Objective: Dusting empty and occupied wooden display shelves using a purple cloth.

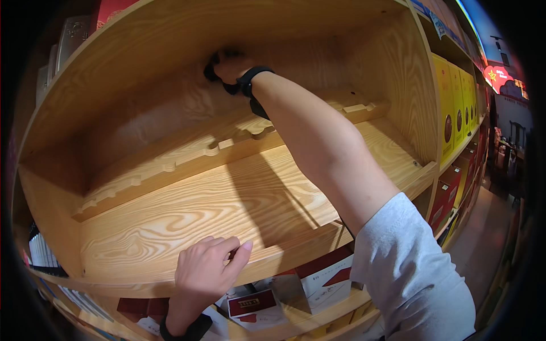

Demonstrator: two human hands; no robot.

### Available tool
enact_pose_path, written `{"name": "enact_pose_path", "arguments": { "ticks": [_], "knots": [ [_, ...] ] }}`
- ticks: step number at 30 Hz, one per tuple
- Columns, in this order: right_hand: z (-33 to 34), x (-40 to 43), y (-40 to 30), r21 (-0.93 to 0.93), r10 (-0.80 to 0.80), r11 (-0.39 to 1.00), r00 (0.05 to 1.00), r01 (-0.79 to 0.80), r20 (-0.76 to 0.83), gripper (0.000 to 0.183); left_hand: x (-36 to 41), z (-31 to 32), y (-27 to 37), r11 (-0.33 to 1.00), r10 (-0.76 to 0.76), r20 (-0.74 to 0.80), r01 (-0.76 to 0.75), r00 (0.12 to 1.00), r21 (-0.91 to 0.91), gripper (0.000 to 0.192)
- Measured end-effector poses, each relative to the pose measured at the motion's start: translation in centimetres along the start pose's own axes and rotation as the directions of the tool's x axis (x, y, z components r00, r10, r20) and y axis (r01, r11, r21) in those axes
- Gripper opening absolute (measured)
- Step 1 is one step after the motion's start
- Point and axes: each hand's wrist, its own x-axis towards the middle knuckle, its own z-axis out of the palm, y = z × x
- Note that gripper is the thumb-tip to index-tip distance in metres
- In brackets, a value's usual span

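My right hand [230, 68] reaches deep into a wooden shelf compartment, up against its back panel [179, 102]. A dark, blurred item [212, 70] shows at its fingers; what it is cannot be told, and a black band circles the wrist. Below that hand runs a stepped wooden ledge [239, 143] with rounded notches along its front. My left hand [209, 264] rests at the front lip of the wooden shelf board [170, 213], its fingers curled over the edge area with nothing seen in them. A black band is on that wrist too.
White and dark red boxes [326, 281] stand on the shelf below. To the right are yellow boxes [447, 106] in a row, with red boxes [443, 196] beneath them. The compartment's right side panel [388, 81] and raised front lip [298, 251] bound the space. An aisle runs at far right.
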Motion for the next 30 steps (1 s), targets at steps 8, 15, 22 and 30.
{"name": "enact_pose_path", "arguments": {
  "ticks": [8, 15, 22, 30],
  "knots": [
    [0.4, 0.6, 4.1, -0.164, -0.088, 0.983, 0.996, 0.085, -0.012, 0.047, 0.1, 0.7, -1.1, 0.995, 0.098, -0.037, -0.097, 0.994, 0.027, 0.027],
    [4.3, 8.0, 22.5, -0.942, -0.555, 0.333, 0.814, 0.029, -0.171, 0.037, 0.8, 1.0, 0.4, 0.899, 0.419, -0.103, -0.396, 0.902, 0.185, 0.023],
    [3.0, 3.8, 7.1, -0.477, -0.337, 0.790, 0.922, 0.387, 0.190, 0.034, -2.1, 1.2, -1.9, 0.997, -0.034, -0.203, 0.048, 0.979, 0.064, 0.041],
    [0.8, 3.5, 19.8, -0.735, -0.383, 0.626, 0.924, 0.259, 0.000, 0.034, 0.1, 0.7, -0.3, 0.998, 0.014, -0.096, -0.019, 0.995, -0.055, 0.041]
  ]
}}
